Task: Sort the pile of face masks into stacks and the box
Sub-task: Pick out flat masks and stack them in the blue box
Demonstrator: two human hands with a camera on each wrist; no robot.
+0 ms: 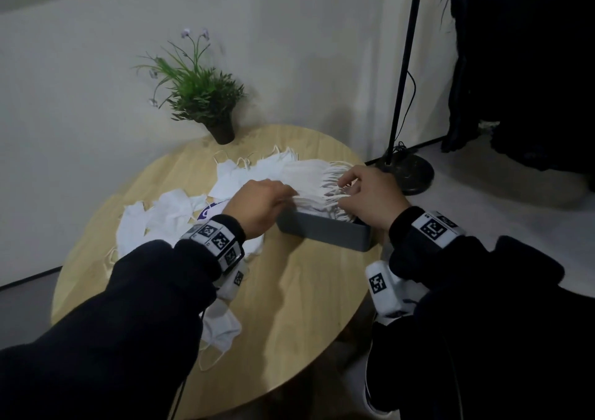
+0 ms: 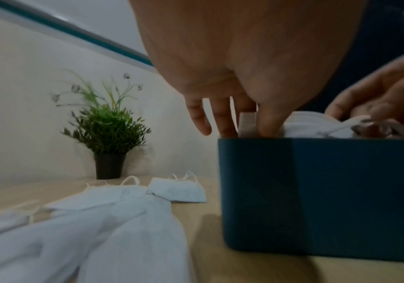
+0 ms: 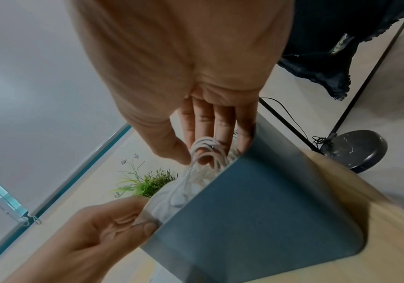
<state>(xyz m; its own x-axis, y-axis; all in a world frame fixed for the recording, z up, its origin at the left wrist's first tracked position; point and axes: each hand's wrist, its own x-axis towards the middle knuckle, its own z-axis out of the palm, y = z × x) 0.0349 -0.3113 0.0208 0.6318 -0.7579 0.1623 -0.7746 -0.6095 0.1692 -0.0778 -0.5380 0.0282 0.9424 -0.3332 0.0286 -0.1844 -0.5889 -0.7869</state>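
both hands (image 1: 257,205) (image 1: 370,199) on boxed masks (image 1: 317,194)

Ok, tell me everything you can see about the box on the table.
The box is a dark blue-grey, smooth, plastic-looking bin with rounded corners and no lid, standing upright on the round wooden table near its right edge. A stack of white face masks stands in it, ear loops rising above the rim. The left hand holds the stack at one end, the right hand at the other, fingers reaching inside.
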